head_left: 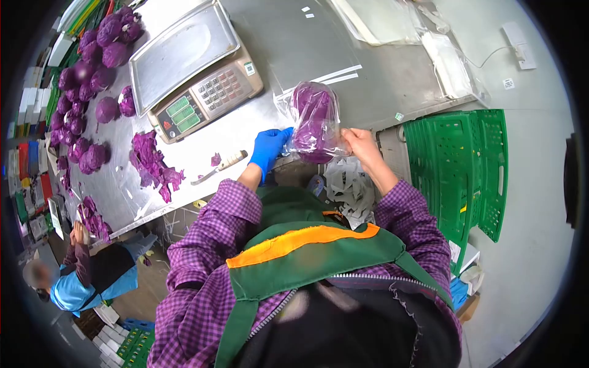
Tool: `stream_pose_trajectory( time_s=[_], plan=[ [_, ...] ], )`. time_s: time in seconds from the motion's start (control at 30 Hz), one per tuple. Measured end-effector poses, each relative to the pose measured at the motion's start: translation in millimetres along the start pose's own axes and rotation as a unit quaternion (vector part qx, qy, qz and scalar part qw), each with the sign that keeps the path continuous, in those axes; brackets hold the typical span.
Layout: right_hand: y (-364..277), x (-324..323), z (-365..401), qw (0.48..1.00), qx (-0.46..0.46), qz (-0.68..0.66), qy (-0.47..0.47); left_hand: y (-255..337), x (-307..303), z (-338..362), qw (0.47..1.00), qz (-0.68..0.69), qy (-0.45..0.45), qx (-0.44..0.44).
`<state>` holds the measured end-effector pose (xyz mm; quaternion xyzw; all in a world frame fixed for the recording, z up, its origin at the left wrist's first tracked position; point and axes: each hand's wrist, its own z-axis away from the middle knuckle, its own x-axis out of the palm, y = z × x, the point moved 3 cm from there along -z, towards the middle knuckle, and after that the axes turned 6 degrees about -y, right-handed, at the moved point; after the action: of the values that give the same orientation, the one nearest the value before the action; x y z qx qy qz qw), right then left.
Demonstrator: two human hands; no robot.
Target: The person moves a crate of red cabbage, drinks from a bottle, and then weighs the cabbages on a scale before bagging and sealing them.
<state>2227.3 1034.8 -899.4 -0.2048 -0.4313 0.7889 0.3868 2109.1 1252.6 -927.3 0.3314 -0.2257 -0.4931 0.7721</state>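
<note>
A clear plastic bag (336, 116) with purple cabbage (314, 101) inside lies at the front edge of the metal table. Its near end hangs close to my body. My left hand (270, 150), in a blue glove, pinches the bag's left side. On the opposite side my right hand (362, 146), ungloved, has its fingers closed on the plastic. A knife (221, 167) with a pale handle rests on the table left of my gloved hand. Beside it are loose purple cabbage leaves (150, 161).
A weighing scale (211, 92) with a metal pan stands behind the knife. Several whole cabbages (92, 80) are heaped at the far left. Green crates (454, 178) stand at right, near plastic bags (445, 64). A co-worker (92, 273) is at lower left.
</note>
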Motion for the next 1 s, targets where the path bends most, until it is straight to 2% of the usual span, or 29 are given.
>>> stream_pose_trajectory(
  time_s=[0.03, 0.07, 0.1, 0.17, 0.2, 0.23, 0.27, 0.3, 0.37, 0.4, 0.43, 0.47, 0.5, 0.53, 0.57, 0.6, 0.63, 0.67, 0.7, 0.73, 0.77, 0.83, 0.87, 0.9, 0.93, 1.0],
  plan=[
    [-2, 3, -2, 1.000, -0.001, 0.012, 0.002, -3, -6, -3, 1.000, -0.003, -0.004, 0.001],
    [8, 0, -8, 1.000, -0.004, 0.012, 0.000, 12, -15, 8, 0.968, -0.150, 0.084, 0.181],
    [1, 1, -5, 1.000, -0.004, 0.010, 0.005, 28, -16, 25, 0.875, -0.286, 0.167, 0.352],
    [-11, 8, 7, 0.999, 0.044, 0.008, 0.011, 74, 11, 76, 0.750, -0.356, 0.143, 0.538],
    [-4, 10, 2, 0.999, 0.046, 0.005, 0.015, 87, 30, 93, 0.724, -0.437, 0.053, 0.531],
    [7, 12, -5, 0.999, 0.009, -0.010, 0.032, 92, 47, 102, 0.686, -0.512, -0.039, 0.516],
    [9, 13, -13, 0.998, -0.033, -0.023, 0.049, 73, 54, 84, 0.678, -0.553, -0.050, 0.482],
    [7, 20, -16, 0.998, -0.035, -0.023, 0.052, 65, 51, 68, 0.676, -0.552, -0.051, 0.486],
    [3, 34, -15, 0.979, -0.089, -0.094, 0.158, 66, 44, 41, 0.712, -0.464, -0.081, 0.520],
    [-17, 36, -5, 0.983, -0.033, -0.122, 0.131, 82, 35, 44, 0.737, -0.426, -0.076, 0.519],
    [-36, 34, 1, 0.982, -0.032, -0.127, 0.136, 96, 20, 45, 0.748, -0.356, -0.013, 0.560],
    [-54, 34, 4, 0.965, -0.043, -0.257, 0.040, 112, 8, 32, 0.855, -0.201, -0.074, 0.472],
    [-73, 35, 8, 0.922, -0.055, -0.380, -0.056, 128, -2, 17, 0.923, -0.039, -0.131, 0.359],
    [-90, 34, 11, 0.920, -0.057, -0.385, -0.051, 139, -12, 6, 0.941, 0.129, -0.239, 0.204],
    [-114, 28, 13, 0.966, -0.151, -0.211, 0.016, 151, -19, 1, 0.899, 0.286, -0.330, 0.039],
    [-138, 22, 18, 0.968, -0.236, -0.028, 0.085, 159, -22, 9, 0.887, 0.327, -0.326, 0.007],
    [-156, 17, 23, 0.966, -0.241, -0.032, 0.090, 164, -23, 9, 0.888, 0.319, -0.331, 0.008],
    [-173, 14, 34, 0.945, -0.275, 0.143, 0.105, 163, -18, 11, 0.873, 0.338, -0.352, -0.021],
    [-186, 11, 43, 0.894, -0.298, 0.313, 0.115, 160, -12, 12, 0.856, 0.356, -0.372, -0.050],
    [-190, 7, 44, 0.915, -0.252, 0.312, 0.049, 153, -7, 12, 0.848, 0.353, -0.392, -0.053],
    [-184, -2, 40, 0.916, -0.248, 0.309, 0.067, 150, 2, 17, 0.900, 0.255, -0.355, 0.007],
    [-151, -15, 27, 0.939, -0.206, 0.233, -0.148, 152, 30, 37, 0.882, 0.271, -0.384, -0.038],
    [-131, -21, 29, 0.949, -0.155, 0.110, -0.253, 157, 54, 48, 0.876, 0.259, -0.402, -0.061],
    [-112, -28, 37, 0.930, -0.108, -0.020, -0.351, 159, 79, 55, 0.870, 0.246, -0.419, -0.083],
    [-99, -46, 47, 0.936, -0.134, -0.027, -0.323, 146, 95, 39, 0.900, 0.189, -0.382, -0.090],
    [-72, -87, 81, 0.947, -0.169, -0.069, -0.263, 144, 156, 50, 0.889, 0.167, -0.396, -0.155]
  ],
)
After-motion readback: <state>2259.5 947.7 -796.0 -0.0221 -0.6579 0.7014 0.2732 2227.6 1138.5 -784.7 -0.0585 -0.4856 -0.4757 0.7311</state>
